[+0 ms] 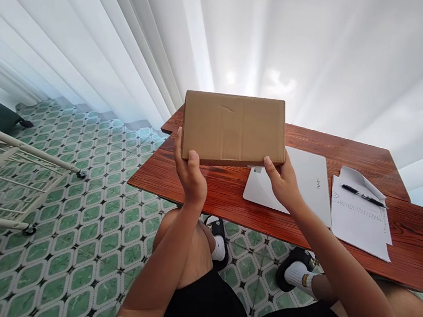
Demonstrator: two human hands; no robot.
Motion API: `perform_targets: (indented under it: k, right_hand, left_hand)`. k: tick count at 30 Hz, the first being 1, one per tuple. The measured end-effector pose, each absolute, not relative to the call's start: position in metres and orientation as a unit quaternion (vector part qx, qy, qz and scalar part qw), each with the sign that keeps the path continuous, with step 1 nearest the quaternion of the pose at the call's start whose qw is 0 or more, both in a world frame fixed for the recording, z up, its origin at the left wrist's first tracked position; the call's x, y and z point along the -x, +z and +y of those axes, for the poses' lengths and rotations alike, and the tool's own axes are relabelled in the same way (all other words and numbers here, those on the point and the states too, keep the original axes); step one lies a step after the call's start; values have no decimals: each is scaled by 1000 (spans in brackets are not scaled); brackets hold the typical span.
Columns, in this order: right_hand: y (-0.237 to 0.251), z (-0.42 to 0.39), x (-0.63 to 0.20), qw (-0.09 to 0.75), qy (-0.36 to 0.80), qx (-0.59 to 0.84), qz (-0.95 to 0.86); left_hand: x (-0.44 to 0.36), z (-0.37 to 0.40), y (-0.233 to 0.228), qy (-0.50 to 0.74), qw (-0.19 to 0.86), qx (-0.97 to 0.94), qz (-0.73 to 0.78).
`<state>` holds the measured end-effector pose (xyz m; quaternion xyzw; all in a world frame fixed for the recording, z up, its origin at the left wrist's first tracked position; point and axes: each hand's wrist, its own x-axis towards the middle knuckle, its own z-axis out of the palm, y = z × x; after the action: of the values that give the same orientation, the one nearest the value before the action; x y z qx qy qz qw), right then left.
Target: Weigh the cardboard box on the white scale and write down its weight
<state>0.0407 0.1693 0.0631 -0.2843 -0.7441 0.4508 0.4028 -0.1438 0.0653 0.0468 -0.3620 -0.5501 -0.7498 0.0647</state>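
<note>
Up between both hands sits a flat cardboard box (pixel 234 129), plain brown, matte, faintly creased and dented on top. The left hand (pixel 190 170) clasps its near left corner, thumb on the edge; the right hand (pixel 283 180) pinches the near right corner. Beneath the fingers lie a smooth white laptop (pixel 305 182) and a reddish wood-grain table (pixel 406 229).

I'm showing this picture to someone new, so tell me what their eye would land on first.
First comes the flat cardboard box, held up mid-picture above the red wooden table's near edge, the left hand and right hand gripping its lower corners. Next, the closed white laptop behind it, and the green patterned floor tiles on the left.
</note>
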Motion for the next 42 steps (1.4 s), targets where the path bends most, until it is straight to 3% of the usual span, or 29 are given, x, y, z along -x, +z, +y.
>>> perform_targets:
  k: [8,23,42]
  right_hand:
    - [68,178,-95,436,400,301,-748]
    - [36,181,-188,508,337,396,-687]
    - [16,188,-214,483,369,453,-652]
  left_hand:
    - [112,82,44,-775,-13,414,-478]
    - [45,111,28,-721,-260,479,-429]
    - [33,106,15,-679,-337,457,-465]
